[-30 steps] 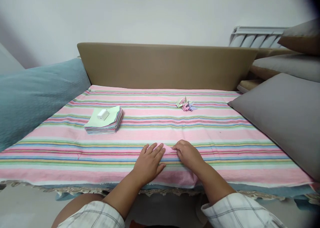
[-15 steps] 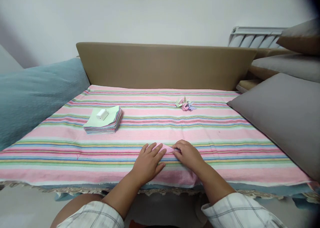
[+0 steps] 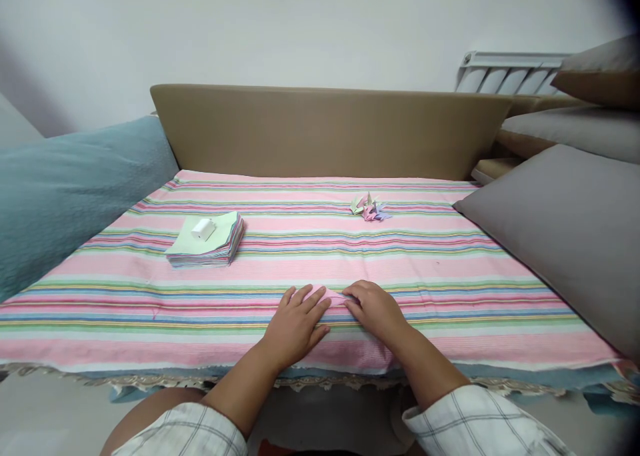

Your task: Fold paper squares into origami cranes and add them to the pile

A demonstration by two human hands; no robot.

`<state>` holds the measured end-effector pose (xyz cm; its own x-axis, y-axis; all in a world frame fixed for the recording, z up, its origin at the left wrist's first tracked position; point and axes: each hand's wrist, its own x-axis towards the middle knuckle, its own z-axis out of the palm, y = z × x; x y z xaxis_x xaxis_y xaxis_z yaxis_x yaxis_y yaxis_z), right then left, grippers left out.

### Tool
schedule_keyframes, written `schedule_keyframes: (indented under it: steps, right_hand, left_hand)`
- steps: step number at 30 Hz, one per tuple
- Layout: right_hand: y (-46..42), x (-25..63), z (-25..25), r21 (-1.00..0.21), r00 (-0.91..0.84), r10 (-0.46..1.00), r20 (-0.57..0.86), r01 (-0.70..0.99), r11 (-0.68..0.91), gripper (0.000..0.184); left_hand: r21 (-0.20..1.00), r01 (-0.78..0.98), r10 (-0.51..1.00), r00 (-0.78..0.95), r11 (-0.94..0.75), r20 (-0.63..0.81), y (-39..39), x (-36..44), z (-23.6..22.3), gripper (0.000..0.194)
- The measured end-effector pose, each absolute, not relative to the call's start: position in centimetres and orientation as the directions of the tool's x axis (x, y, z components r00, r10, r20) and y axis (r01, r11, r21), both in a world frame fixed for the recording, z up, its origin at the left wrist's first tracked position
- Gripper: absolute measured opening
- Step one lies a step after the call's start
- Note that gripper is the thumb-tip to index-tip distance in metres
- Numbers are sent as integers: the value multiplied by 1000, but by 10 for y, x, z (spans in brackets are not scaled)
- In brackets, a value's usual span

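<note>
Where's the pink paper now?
In the head view, the pink paper lies below centre on the striped cloth, partly under the left hand, its right end at the right hand.

My paper [image 3: 334, 295] lay folded slim

It was a plain, pale pink piece, folded down to a narrow shape. It lay low against the striped cloth [image 3: 280, 266], toward the edge nearest me, its length running from left to right. My left hand [image 3: 295, 324] spread across its left part, so that only slivers of pink showed between the fingers and I could not make out that end. The uncovered stretch tapered toward the right, with a thin, crease-like line along it. The narrow tip sat between the thumb and forefinger of my right hand [image 3: 374, 311], which hid its very point.
</note>
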<state>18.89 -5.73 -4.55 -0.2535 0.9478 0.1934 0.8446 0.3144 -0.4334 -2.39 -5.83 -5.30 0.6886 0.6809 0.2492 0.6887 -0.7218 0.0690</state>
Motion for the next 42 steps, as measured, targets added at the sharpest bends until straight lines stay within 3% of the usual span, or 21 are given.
schedule_keyframes:
  steps: [10, 22, 26, 31, 42]
  right_hand:
    - [-51, 180, -45, -689, -122, 970, 210, 685, 235, 26]
    - [-42, 178, -58, -703, -49, 978, 205, 688, 182, 35]
    - [-42, 177, -58, -655, -66, 974, 219, 729, 197, 40]
    - [-42, 174, -58, -575, -84, 976, 200, 797, 187, 34]
    - [-42, 173, -60, -529, -106, 964, 244, 819, 224, 27]
  left_hand:
    - [68, 692, 682, 683, -719, 261, -59, -23, -53, 45]
    - [74, 693, 683, 677, -717, 273, -59, -24, -55, 48]
    - [67, 696, 685, 677, -715, 271, -60, -24, -55, 47]
    - [78, 693, 687, 681, -716, 255, -59, -25, -53, 45]
    - [74, 687, 683, 694, -723, 226, -57, -26, -53, 45]
